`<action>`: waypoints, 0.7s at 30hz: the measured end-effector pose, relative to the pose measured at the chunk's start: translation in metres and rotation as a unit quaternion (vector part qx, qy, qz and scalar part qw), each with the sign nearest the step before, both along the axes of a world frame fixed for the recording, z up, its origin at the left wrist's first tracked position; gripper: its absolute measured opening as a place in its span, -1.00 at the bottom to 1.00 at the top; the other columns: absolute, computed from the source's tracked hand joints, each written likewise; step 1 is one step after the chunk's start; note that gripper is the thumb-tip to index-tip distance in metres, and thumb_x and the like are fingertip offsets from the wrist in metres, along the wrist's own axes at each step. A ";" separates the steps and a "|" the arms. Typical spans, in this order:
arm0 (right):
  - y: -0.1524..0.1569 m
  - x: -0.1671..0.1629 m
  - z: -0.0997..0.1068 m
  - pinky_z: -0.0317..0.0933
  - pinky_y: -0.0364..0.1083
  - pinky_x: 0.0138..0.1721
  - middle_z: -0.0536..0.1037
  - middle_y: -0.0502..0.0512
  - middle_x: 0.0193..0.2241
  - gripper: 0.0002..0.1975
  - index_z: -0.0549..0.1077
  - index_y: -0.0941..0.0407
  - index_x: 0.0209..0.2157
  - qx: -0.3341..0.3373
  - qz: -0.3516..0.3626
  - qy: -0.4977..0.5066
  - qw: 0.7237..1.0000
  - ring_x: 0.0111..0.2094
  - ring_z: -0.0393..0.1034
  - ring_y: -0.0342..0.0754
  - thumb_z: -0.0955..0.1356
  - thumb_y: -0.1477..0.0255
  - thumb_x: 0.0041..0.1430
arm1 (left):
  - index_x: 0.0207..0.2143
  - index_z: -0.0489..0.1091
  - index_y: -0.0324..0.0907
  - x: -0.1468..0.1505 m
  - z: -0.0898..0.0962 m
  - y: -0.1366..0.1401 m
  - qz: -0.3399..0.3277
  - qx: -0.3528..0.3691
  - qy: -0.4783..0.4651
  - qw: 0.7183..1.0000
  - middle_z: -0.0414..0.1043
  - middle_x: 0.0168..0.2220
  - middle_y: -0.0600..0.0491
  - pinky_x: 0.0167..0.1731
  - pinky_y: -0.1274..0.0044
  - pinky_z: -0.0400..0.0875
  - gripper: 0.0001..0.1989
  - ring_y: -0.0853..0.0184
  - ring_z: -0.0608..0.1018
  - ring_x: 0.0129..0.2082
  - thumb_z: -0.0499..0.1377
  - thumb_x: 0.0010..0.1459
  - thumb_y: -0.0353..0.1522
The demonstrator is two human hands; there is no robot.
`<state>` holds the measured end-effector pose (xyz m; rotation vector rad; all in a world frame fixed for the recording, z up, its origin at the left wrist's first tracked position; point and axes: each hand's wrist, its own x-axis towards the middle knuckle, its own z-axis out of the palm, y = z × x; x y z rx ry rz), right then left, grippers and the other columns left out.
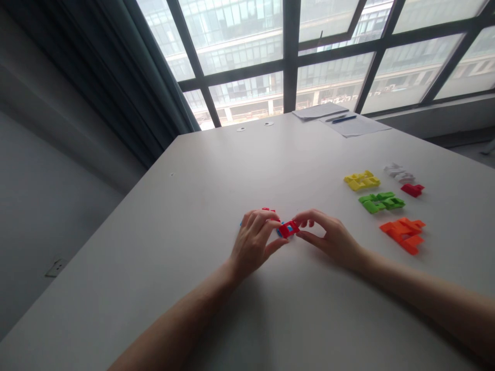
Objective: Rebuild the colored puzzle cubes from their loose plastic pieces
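Observation:
Between my two hands is a small red plastic piece (286,230) with a square hole in it. My left hand (256,233) pinches its left side with thumb and fingers. From the right, my right hand (325,232) grips the other end between thumb and forefinger. Blue plastic shows beside and through the red piece; whether it is joined to it I cannot tell. Another bit of red (268,209) peeks out behind my left fingers, mostly hidden by them.
On the table's right lie groups of plastic pieces: yellow (362,180), green (381,202), orange (403,233), white (399,172), and a lone red piece (413,190). Paper sheets (358,125) with pens (343,118) lie at the far edge, before the window. A dark curtain (127,67) hangs at left.

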<state>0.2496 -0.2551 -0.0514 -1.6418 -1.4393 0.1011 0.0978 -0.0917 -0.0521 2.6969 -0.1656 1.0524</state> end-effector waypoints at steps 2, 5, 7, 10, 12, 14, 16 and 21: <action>0.000 0.000 0.000 0.34 -0.13 -0.27 0.54 0.04 -0.31 -0.88 0.42 0.07 -0.21 -0.002 0.005 0.004 1.000 -0.33 0.39 -0.13 0.36 0.40 0.20 | -0.17 0.34 -0.17 0.000 0.000 0.000 -0.001 0.000 0.000 1.000 0.45 -0.15 -0.05 -0.02 0.36 0.29 -0.78 0.24 0.45 -0.04 0.15 0.24 -0.22; -0.001 0.001 0.000 0.33 -0.13 -0.26 0.54 0.03 -0.32 -0.88 0.42 0.07 -0.21 -0.003 0.010 0.010 1.000 -0.33 0.38 -0.13 0.36 0.39 0.20 | -0.16 0.33 -0.17 0.000 -0.001 0.001 0.004 -0.003 0.006 1.000 0.44 -0.14 -0.06 -0.02 0.35 0.29 -0.78 0.23 0.44 -0.05 0.13 0.26 -0.22; -0.001 0.002 0.000 0.32 -0.13 -0.27 0.53 0.03 -0.33 -0.88 0.41 0.07 -0.22 -0.005 0.009 0.012 1.000 -0.33 0.38 -0.12 0.37 0.38 0.19 | -0.14 0.34 -0.17 0.000 -0.001 0.000 0.009 -0.003 0.009 1.000 0.44 -0.13 -0.06 -0.02 0.35 0.29 -0.79 0.23 0.44 -0.06 0.11 0.27 -0.23; 0.000 0.002 0.000 0.31 -0.12 -0.27 0.52 0.03 -0.34 -0.89 0.40 0.07 -0.24 -0.010 0.009 0.012 1.000 -0.34 0.37 -0.12 0.36 0.37 0.19 | -0.12 0.34 -0.17 0.000 -0.001 0.000 0.012 -0.002 0.013 1.000 0.44 -0.13 -0.06 -0.02 0.35 0.30 -0.80 0.23 0.44 -0.06 0.10 0.28 -0.26; 0.000 0.002 0.000 0.31 -0.12 -0.27 0.53 0.04 -0.34 -0.89 0.40 0.07 -0.25 -0.012 0.009 0.011 1.000 -0.33 0.37 -0.12 0.35 0.36 0.20 | -0.12 0.34 -0.17 0.000 -0.001 0.000 0.013 -0.003 0.017 1.000 0.44 -0.13 -0.06 -0.03 0.36 0.30 -0.81 0.23 0.44 -0.06 0.10 0.28 -0.28; 0.000 0.002 0.000 0.31 -0.12 -0.28 0.53 0.04 -0.33 -0.88 0.41 0.07 -0.24 -0.014 0.010 0.006 1.000 -0.33 0.38 -0.11 0.35 0.35 0.20 | -0.11 0.35 -0.17 0.000 -0.001 0.000 0.013 -0.004 0.023 1.000 0.43 -0.12 -0.06 -0.03 0.37 0.31 -0.81 0.24 0.44 -0.06 0.10 0.28 -0.29; 0.000 0.001 0.000 0.32 -0.11 -0.28 0.53 0.05 -0.32 -0.89 0.41 0.07 -0.24 -0.015 0.013 -0.001 1.000 -0.31 0.39 -0.10 0.34 0.36 0.20 | -0.10 0.35 -0.16 0.000 -0.001 0.000 0.012 -0.003 0.029 0.999 0.43 -0.12 -0.05 -0.02 0.37 0.32 -0.82 0.24 0.44 -0.06 0.10 0.28 -0.30; -0.001 0.004 0.008 0.33 -0.07 -0.24 0.54 0.08 -0.31 -0.89 0.42 0.07 -0.22 -0.021 0.029 -0.036 0.999 -0.28 0.40 -0.08 0.33 0.40 0.20 | -0.10 0.36 -0.15 -0.001 -0.002 0.001 0.009 -0.002 0.044 0.999 0.42 -0.09 -0.07 -0.02 0.36 0.30 -0.77 0.21 0.43 -0.02 0.12 0.26 -0.24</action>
